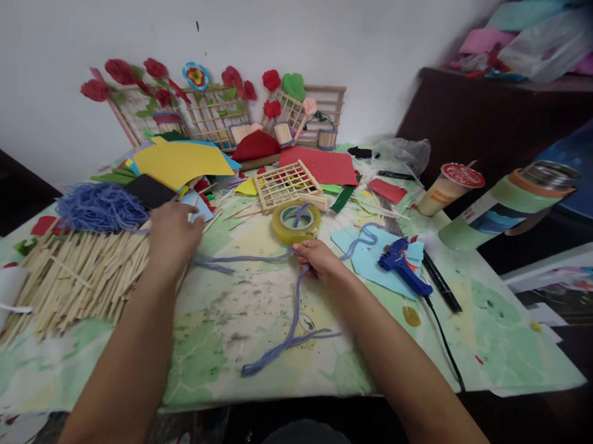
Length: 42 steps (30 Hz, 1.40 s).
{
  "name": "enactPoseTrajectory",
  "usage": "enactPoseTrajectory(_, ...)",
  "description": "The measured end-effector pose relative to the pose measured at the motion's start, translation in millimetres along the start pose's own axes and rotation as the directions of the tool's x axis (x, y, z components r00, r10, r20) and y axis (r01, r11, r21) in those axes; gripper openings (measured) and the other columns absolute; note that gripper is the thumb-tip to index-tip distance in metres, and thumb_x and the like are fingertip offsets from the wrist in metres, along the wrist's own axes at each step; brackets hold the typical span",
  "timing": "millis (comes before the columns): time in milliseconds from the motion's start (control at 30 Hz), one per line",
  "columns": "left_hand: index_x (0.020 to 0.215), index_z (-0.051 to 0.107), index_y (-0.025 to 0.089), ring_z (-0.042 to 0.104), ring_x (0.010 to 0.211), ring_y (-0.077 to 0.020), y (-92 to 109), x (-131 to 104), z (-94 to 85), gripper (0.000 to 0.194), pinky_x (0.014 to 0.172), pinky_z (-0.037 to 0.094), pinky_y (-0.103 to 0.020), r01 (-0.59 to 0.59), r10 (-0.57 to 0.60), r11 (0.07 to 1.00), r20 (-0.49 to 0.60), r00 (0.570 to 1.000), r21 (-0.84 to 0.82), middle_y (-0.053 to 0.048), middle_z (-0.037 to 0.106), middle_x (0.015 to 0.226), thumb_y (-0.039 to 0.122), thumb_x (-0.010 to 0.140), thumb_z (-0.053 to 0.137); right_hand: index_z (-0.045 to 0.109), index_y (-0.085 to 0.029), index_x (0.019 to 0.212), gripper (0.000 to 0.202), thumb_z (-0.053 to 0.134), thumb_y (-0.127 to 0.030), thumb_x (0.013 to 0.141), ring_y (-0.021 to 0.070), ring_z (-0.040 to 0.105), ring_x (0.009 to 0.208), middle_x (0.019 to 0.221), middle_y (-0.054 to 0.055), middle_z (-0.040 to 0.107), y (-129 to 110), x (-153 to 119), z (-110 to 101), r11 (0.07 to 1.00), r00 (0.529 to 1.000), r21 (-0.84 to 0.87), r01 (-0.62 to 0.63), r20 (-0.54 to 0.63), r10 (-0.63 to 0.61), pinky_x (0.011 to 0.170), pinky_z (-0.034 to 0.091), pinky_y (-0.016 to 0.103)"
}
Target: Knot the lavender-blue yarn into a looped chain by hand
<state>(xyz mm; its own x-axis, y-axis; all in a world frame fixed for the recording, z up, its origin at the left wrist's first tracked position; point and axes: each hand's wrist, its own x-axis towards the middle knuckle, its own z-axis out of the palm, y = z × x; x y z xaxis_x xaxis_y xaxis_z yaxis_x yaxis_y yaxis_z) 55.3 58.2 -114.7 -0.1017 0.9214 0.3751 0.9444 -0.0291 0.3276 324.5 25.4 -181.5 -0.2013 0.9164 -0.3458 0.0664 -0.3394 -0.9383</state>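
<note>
My right hand [317,257] is closed in a pinch on strands of purple-blue yarn [294,308], just in front of a roll of yellowish clear tape [278,222]. From the pinch, yarn runs left across the table, down toward the front edge, and right to a blue paper sheet. My left hand [175,232] is over the right end of a pile of thin wooden sticks [90,271], beside a tangled heap of purple-blue yarn [101,208]. Motion blurs its fingers, and whether they hold anything is unclear.
A blue glue gun [406,267] lies on light blue paper [350,241], its cord trailing over the front edge. Rightward stand a drink cup [444,193] and a green bottle [500,209]. Behind are a small stick lattice [288,185], coloured paper [185,162] and flower-decorated lattices [203,114].
</note>
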Motion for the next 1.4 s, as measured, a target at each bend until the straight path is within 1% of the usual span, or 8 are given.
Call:
enactPoseTrajectory(100,0.088,0.062,0.015,0.056,0.085,-0.0206,44.8,-20.3,29.8,0.024,0.078,0.041,-0.03,-0.056,0.152,0.924,0.229,0.962,-0.377,-0.008,0.063,0.089,0.032,0.075,0.051,0.038,-0.019,0.058,0.03,0.051,-0.035,0.079,0.0044,0.028,0.035,0.046,-0.005,0.036,1.1,-0.1,-0.3,1.0,1.0,-0.02,0.021,0.011,-0.021,0.033,0.022,0.02)
enactPoseTrajectory(167,0.087,0.061,0.016,0.057,0.08,-0.0176,74.3,-36.9,50.1,0.022,0.073,0.042,-0.026,0.063,0.232,0.793,0.395,0.889,-0.606,-0.006,0.064,0.087,0.031,0.073,0.055,0.037,-0.019,0.057,0.03,0.051,-0.035,0.078,0.0045,0.029,0.034,0.045,-0.006,0.036,1.1,-0.1,-0.3,0.999,0.999,-0.024,0.044,0.015,-0.043,0.033,0.023,0.02)
enactPoseTrajectory(267,0.081,0.057,0.015,0.056,0.069,-0.0139,100.6,-55.9,69.0,0.015,0.062,0.042,-0.022,0.333,0.133,0.605,0.503,0.854,-0.724,-0.004,0.062,0.076,0.025,0.069,0.059,0.04,-0.018,0.057,0.027,0.051,-0.032,0.077,0.0049,0.031,0.033,0.044,-0.006,0.037,-0.2,-0.6,-0.1,0.998,0.997,-0.019,0.064,0.034,-0.063,0.033,0.026,0.02)
enactPoseTrajectory(400,0.075,0.05,0.015,0.05,0.048,-0.0091,104.7,-64.2,72.5,0.007,0.047,0.038,-0.02,0.571,0.104,0.452,0.677,0.729,-0.685,-0.001,0.058,0.061,0.022,0.074,0.052,0.043,-0.016,0.054,0.025,0.05,-0.028,0.075,0.0044,0.034,0.033,0.044,-0.005,0.04,-1.9,-3.9,1.2,0.996,0.992,-0.018,0.085,0.096,-0.083,0.033,0.027,0.018)
enactPoseTrajectory(700,0.061,0.051,0.014,0.033,0.03,-0.0037,91.2,-71.8,75.4,0.024,0.031,0.019,-0.017,0.644,0.178,0.542,0.824,0.538,-0.539,0.003,0.045,0.044,0.03,0.078,0.047,0.048,-0.015,0.06,0.016,0.048,-0.02,0.076,0.0055,0.043,0.032,0.043,-0.004,0.05,2.1,-21.9,6.2,0.997,0.997,-0.072,-0.026,0.072,0.031,0.031,0.031,0.015)
enactPoseTrajectory(800,0.059,0.048,0.015,0.029,0.028,-0.0034,89.8,-73.9,75.6,0.027,0.03,0.016,-0.017,0.653,0.184,0.536,0.83,0.527,-0.534,0.006,0.039,0.04,0.036,0.076,0.05,0.046,-0.016,0.065,0.014,0.046,-0.017,0.078,0.0064,0.045,0.031,0.042,-0.004,0.051,2.5,-25.5,7.8,0.987,0.996,-0.139,-0.082,0.029,0.087,0.032,0.034,0.015)
enactPoseTrajectory(1100,0.07,0.048,0.016,0.029,0.03,-0.0026,96.3,-78.3,75.0,0.01,0.032,0.016,-0.016,0.646,0.13,0.467,0.77,0.625,-0.604,0.008,0.042,0.042,0.023,0.069,0.055,0.046,-0.017,0.072,0.005,0.049,-0.017,0.076,0.0118,0.06,0.054,0.068,0.003,0.062,-3.4,-38.0,19.5,0.993,0.993,-0.065,-0.099,0.061,0.103,0.035,0.029,0.015)
enactPoseTrajectory(1400,0.074,0.048,0.017,0.023,0.028,-0.0024,96.4,-74.4,73.5,0.01,0.031,0.011,-0.017,0.717,0.12,0.362,0.792,0.598,-0.596,0.01,0.035,0.039,0.018,0.067,0.055,0.044,-0.015,0.051,0.024,0.051,-0.025,0.072,0.0063,0.03,0.044,0.045,-0.005,0.035,14.8,-36.6,23.7,0.896,0.987,-0.414,0.161,0.076,-0.142,0.044,0.021,0.021)
